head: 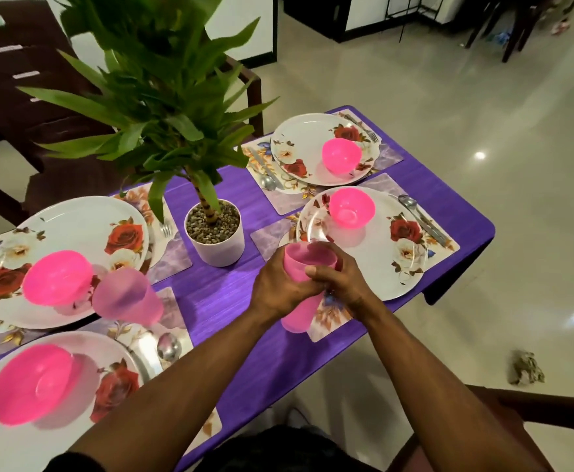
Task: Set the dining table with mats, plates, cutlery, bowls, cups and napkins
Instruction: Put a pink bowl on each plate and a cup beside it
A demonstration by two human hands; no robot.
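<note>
Holding a stack of pink cups [304, 287] over the purple table [224, 294], the left hand [279, 287] and right hand [338, 282] both keep a clenched grip around it, beside the near right plate [394, 264] with its pink bowl [352, 207]. Another pink cup [127, 296] stands by the left plates.

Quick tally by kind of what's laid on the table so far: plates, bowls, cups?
Plates: 4
Pink bowls: 4
Pink cups: 2, one standing, one gripped by left hand and right hand
Total: 10
</note>
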